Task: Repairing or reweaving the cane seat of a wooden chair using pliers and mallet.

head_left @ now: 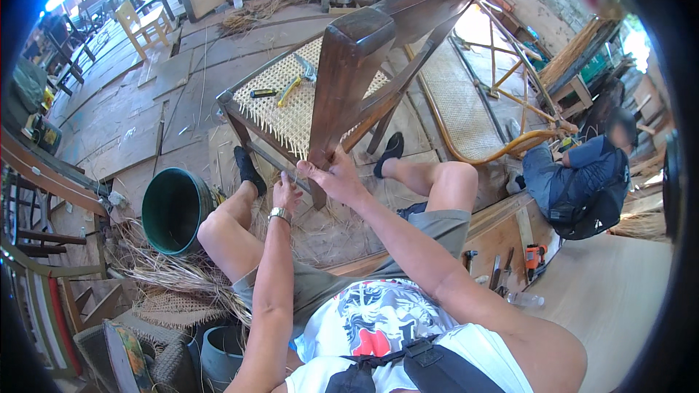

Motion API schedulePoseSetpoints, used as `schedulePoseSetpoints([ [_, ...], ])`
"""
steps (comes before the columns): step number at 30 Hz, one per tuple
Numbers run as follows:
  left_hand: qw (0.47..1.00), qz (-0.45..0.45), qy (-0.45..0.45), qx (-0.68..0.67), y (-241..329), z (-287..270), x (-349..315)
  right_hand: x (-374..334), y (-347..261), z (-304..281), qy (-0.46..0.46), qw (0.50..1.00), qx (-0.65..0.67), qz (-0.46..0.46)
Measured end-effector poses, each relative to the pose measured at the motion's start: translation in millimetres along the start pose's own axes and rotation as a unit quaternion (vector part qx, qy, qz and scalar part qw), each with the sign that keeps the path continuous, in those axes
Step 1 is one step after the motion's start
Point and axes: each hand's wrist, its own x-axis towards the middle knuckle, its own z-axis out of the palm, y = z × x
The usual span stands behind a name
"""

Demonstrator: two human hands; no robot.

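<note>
A dark brown wooden chair (349, 76) stands before me, its back toward me. Loose strand ends hang from the edge of its woven cane seat (251, 113). On the seat lie a hammer (291, 90) with a yellow handle and a short black-and-yellow hand tool (263, 93). My right hand (339, 180) is closed around the lower part of the chair's back post. Just left of it, at the seat's near edge, my left hand (285, 195) has its fingers curled together; anything between them is too small to make out. A watch (279, 213) is on my left wrist.
A dark green bucket (175, 211) stands at left beside loose cane strips (182, 273). To the right are a cane-panelled frame (466, 102) and a seated person (582, 182). An orange power tool (535, 258) and several hand tools lie near my right side.
</note>
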Motion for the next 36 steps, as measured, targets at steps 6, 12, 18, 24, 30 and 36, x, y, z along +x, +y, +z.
schedulePoseSetpoints([
  [6,0.993,-0.01,0.108,-0.046,13,-5,-8,-21,19,-17,-0.014,0.997,0.077,-0.003],
  [12,0.958,-0.001,0.196,-0.211,38,-18,-12,-62,-6,-61,-0.07,0.987,0.136,0.047],
  [18,0.95,0.091,0.233,-0.187,49,-45,-2,-92,-11,-108,-0.102,0.99,-0.096,0.02],
  [24,0.951,0.13,0.237,-0.149,67,-38,-34,-96,-5,-111,-0.164,0.982,-0.086,-0.037],
  [30,0.943,0.09,0.109,-0.302,70,-30,-16,-99,-15,-99,-0.094,0.983,0.158,0.012],
  [36,0.916,0.035,-0.016,-0.4,79,-13,-17,-109,17,-114,-0.141,0.972,0.167,0.086],
])
